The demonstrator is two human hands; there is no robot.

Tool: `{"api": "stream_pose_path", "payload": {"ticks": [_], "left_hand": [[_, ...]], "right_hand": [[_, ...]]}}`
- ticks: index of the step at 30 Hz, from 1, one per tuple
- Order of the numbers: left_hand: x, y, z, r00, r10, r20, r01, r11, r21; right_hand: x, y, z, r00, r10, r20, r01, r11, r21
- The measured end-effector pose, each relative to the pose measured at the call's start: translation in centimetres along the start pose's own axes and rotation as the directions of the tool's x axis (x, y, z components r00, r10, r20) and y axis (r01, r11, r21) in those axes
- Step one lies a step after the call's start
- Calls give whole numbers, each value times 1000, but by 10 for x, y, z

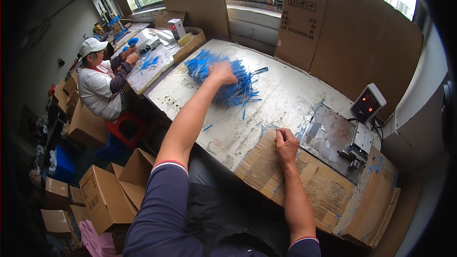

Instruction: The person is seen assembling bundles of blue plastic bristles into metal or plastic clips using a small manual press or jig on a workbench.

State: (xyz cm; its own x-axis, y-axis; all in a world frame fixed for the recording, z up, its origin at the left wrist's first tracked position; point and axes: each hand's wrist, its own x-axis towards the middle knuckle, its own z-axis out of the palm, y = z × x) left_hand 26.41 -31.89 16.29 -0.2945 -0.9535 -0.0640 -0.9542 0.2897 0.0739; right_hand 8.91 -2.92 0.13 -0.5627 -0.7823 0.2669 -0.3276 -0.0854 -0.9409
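Note:
A large loose pile of thin blue plastic strips (200,65) lies on the far part of the white worktable (214,135). My left hand (222,73) reaches over the middle of this pile; it is blurred and its fingers are hidden among the strips. Nearer and to the right, my right hand (286,143) rests at the far edge of a ribbed cardboard sheet (316,181). Its fingers are curled and pressed together; whatever they may pinch is too small to make out.
Right of my right hand stand a metal fixture (357,145) and a small box with a red digital display (368,103). A blue-handled tool (260,71) lies beside the pile. To the left, a co-worker (102,78) sits at another table; open cartons (107,200) stand below.

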Motion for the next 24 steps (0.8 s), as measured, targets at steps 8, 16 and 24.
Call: {"api": "stream_pose_path", "payload": {"ticks": [8, 16, 24], "left_hand": [[-8, 5, -16, 999, 35, -21, -34, 998, 48], [-7, 2, -17, 985, 100, -143, -99, 995, 13], [-6, -8, -43, 969, 135, -206, -153, 985, -73]], "right_hand": [[1, -4, 0, 999, 44, 17, -45, 999, 16], [1, -3, 1, 999, 37, -5, -36, 999, 31], [-1, -5, 2, 1000, 23, -18, -22, 999, 50]]}}
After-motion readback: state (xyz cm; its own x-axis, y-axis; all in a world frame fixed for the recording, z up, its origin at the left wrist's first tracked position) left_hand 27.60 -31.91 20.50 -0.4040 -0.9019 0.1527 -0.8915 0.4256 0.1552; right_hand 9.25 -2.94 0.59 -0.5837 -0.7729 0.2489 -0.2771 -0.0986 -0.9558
